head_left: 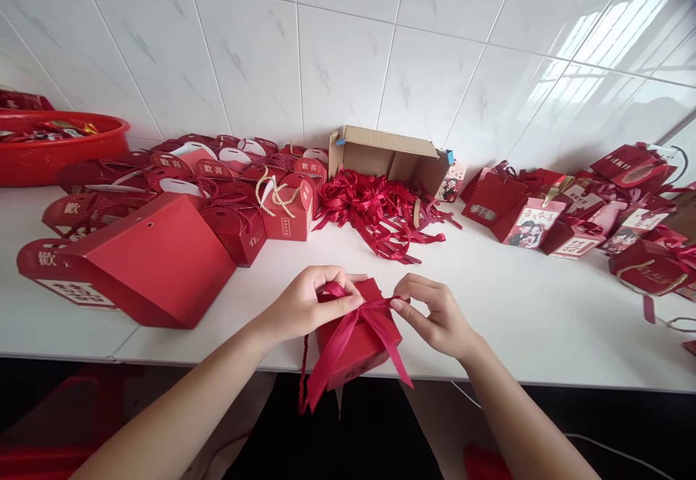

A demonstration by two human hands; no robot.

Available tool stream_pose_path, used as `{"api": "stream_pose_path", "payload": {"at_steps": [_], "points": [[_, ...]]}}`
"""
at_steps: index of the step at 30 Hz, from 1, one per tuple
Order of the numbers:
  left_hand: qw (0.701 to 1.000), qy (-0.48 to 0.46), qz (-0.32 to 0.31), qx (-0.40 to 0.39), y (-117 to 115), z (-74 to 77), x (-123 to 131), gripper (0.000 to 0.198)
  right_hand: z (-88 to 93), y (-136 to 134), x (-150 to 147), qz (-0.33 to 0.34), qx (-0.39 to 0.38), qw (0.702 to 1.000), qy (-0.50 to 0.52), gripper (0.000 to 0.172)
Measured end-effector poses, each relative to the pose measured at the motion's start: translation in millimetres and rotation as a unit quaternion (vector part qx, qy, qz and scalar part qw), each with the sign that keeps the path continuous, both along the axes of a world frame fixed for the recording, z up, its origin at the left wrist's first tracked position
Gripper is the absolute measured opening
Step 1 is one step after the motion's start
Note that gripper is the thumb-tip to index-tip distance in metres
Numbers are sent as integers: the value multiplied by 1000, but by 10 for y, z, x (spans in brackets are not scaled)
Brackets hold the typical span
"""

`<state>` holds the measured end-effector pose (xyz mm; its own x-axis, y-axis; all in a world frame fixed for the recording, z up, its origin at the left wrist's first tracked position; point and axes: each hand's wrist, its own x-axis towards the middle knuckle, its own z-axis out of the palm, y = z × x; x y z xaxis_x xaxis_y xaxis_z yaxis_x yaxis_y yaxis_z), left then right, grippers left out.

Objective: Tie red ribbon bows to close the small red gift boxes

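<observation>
A small red gift box (pixel 356 342) lies at the white table's near edge, with a dark red ribbon (pixel 348 335) tied across its top and two tails hanging down over the edge. My left hand (pixel 304 300) is closed, pinching a loop of the ribbon at the box's upper left. My right hand (pixel 435 313) is closed too, pinching the ribbon's other loop at the upper right. A red cord hangs from the box's left side.
A large red flat-folded box (pixel 152 262) lies at left among several red gift boxes (pixel 288 208). A ribbon heap (pixel 380 212) spills from a cardboard box (pixel 391 157). More gift boxes (pixel 576 212) sit at right. A red basin (pixel 54 143) stands far left.
</observation>
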<state>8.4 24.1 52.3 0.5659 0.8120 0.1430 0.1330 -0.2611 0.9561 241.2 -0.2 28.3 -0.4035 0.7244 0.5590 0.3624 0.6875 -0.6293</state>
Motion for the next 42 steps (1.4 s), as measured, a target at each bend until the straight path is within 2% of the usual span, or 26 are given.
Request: {"api": "stream_pose_path", "payload": {"at_steps": [6,18,27,32,33,34,37,38,39,40,42], "points": [[1000,13,6,4,-15,12,13,19,8,-26,3,10,9,1000,2,16],[1000,3,23,-15,8,-2,38,26,-33,-51,-9,14,35,999,15,17],[1000,-16,10,-15,22,-80,35,33,-82,-96,33,-2,7,1000,26,19],[1000,-10,-7,1,12,-91,-14,22,-171,-62,112,1,-31,998,49,23],[1000,-25,-18,4,10,-111,-36,21,-211,-50,140,18,-49,997,60,31],[998,-52,-25,9,7,-142,-63,26,-258,-40,169,42,-70,994,67,47],[987,-156,-17,14,-25,-299,-173,58,-417,-40,209,119,-138,982,49,122],[983,-186,1,8,-44,-367,-215,64,-467,-54,195,135,-160,977,33,138],[979,-203,27,-2,-65,-435,-256,65,-510,-72,166,143,-183,972,20,145],[976,-206,63,-15,-86,-500,-295,61,-545,-95,121,143,-203,968,17,146],[971,-170,159,-47,-122,-603,-355,49,-587,-145,4,138,-234,962,34,133]]}}
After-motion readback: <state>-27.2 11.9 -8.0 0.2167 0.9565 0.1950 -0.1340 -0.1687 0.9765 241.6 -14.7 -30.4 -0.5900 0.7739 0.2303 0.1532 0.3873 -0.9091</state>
